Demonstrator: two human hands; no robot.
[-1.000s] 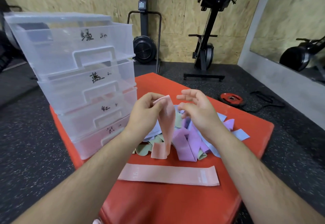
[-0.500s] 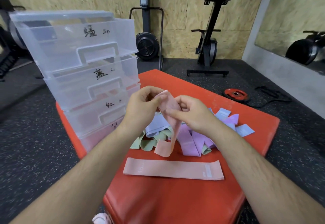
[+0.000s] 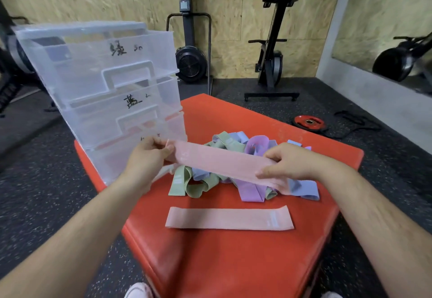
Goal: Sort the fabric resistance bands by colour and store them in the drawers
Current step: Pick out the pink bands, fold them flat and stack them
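A pink fabric band [image 3: 217,161] is stretched flat between my hands above the pile. My left hand [image 3: 146,157] pinches its left end; my right hand [image 3: 288,162] grips its right end. Below them lies a tangled pile of green, blue and purple bands [image 3: 233,181] on the red platform [image 3: 233,262]. A second pink band [image 3: 229,218] lies flat on the platform in front of the pile. A clear plastic drawer unit [image 3: 102,87] with handwritten labels stands at the platform's left; all its drawers are closed.
Black speckled rubber floor [image 3: 46,192] surrounds the platform. A red weight plate [image 3: 309,122] and a black cord lie on the floor to the right. Exercise machines [image 3: 273,40] stand against the wooden back wall. White shoe tips show at the bottom edge.
The pink band hung folded from my left hand; my right hand took its other end and both hands pulled it out flat and lowered it.
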